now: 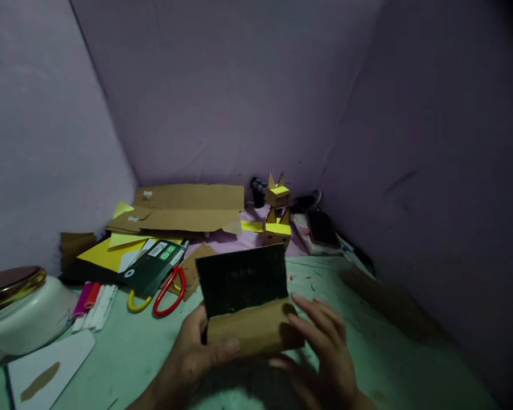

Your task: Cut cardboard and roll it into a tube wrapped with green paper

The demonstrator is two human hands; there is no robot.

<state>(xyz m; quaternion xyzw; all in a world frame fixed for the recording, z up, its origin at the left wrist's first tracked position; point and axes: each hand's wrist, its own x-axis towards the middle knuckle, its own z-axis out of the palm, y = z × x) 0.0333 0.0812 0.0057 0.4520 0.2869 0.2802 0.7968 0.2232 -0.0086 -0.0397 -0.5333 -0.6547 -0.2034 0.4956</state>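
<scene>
A small cardboard box (256, 327), brown in front with a dark green flap standing up behind, is held near the bottom middle. My left hand (196, 347) grips its left end, the thumb lying across the brown front. At the right end, my right hand (325, 347) has its fingers apart, with the upper fingertips at the box's upper right edge and other fingers low beside it. Behind the box stand two small cardboard pieces with pointed ears and yellow tops, one lower (277, 232) and one farther back (277, 196).
Red-handled scissors (170, 310) and markers (94, 304) lie left on the green cloth. Behind them are coloured sheets (111, 253) and a large cardboard sheet (192, 219). A white pot (29, 319) stands far left; a phone (322, 229) lies back right.
</scene>
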